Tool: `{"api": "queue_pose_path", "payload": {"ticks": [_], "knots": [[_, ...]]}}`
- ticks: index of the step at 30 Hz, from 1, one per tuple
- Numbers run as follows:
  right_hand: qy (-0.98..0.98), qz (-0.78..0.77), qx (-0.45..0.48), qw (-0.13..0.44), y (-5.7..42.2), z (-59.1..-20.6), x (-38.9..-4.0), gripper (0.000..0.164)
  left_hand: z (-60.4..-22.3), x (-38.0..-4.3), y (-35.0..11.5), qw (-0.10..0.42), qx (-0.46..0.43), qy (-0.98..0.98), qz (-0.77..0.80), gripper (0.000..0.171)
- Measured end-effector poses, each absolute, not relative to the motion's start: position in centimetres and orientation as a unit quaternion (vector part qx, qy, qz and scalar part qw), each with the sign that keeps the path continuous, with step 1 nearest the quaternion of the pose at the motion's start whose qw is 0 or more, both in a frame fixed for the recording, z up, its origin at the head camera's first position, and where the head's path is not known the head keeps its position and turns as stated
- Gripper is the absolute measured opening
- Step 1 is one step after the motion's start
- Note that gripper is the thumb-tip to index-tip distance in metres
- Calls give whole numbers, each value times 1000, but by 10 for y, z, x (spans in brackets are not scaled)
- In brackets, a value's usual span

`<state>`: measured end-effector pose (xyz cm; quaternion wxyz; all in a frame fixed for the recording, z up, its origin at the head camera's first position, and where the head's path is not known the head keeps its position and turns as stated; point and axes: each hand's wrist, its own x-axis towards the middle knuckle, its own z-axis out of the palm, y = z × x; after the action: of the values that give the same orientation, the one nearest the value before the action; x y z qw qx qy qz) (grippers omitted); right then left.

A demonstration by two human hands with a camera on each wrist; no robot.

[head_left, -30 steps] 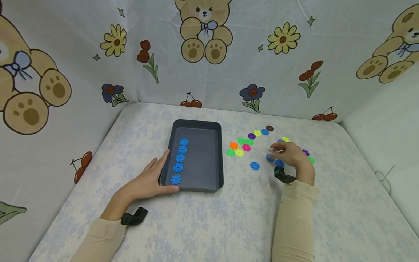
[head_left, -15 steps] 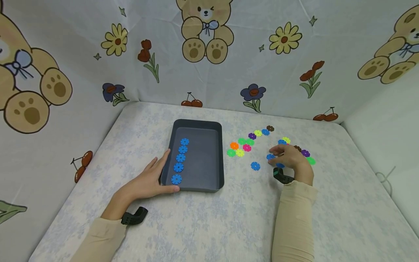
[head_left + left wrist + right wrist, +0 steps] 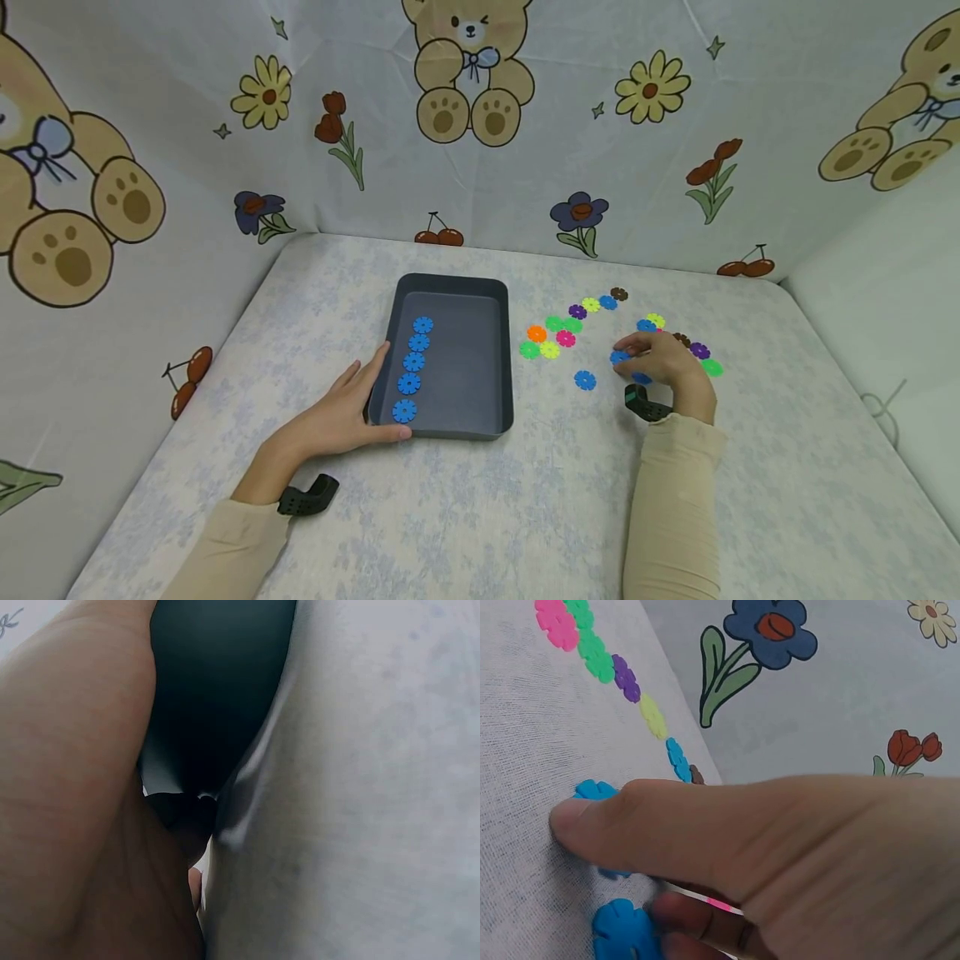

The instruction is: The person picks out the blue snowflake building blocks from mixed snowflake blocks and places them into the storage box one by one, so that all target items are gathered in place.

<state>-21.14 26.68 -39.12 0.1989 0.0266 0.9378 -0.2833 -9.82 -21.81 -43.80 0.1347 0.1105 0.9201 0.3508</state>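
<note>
My left hand (image 3: 336,419) rests at the near left corner of a dark grey tray (image 3: 468,367), fingers spread along its left side and thumb on the near rim. Inside the tray, several blue interlocking discs (image 3: 413,362) lie in a column on the left. At the right, my right hand (image 3: 669,365) has thumb and fingertips around a blue interlocking disc (image 3: 619,357). In the right wrist view the thumb covers the middle of that disc (image 3: 594,790), and a second blue disc (image 3: 622,930) lies by the lower fingers. The left wrist view shows the tray's dark side (image 3: 217,682) beside the palm.
Between tray and right hand lies a cluster of discs, among them an orange one (image 3: 536,333) and a pink one (image 3: 566,338). A lone blue disc (image 3: 585,380) is nearer me. More discs, such as a purple one (image 3: 699,350), lie beyond the right hand.
My right hand has shifted slightly left and its thumb and fingertips have come in around the blue disc. The left hand and tray stay in place.
</note>
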Motion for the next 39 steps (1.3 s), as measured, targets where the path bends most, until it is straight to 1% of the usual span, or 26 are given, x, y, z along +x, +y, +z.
{"api": "queue_pose_path", "payload": {"ticks": [6,14,23,39], "knots": [[941,-282,45,181,261,-392,-212,50,-438,-98,-218,133,113,919,354,132],[952,-265,27,150,258,-394,-213,50,-438,-98,-218,135,111,920,352,132],[955,-266,21,126,255,-393,-216,55,-438,-97,-218,133,111,920,352,132],[956,-282,-16,73,235,-380,-218,50,-439,-97,-218,132,108,921,350,132]]}}
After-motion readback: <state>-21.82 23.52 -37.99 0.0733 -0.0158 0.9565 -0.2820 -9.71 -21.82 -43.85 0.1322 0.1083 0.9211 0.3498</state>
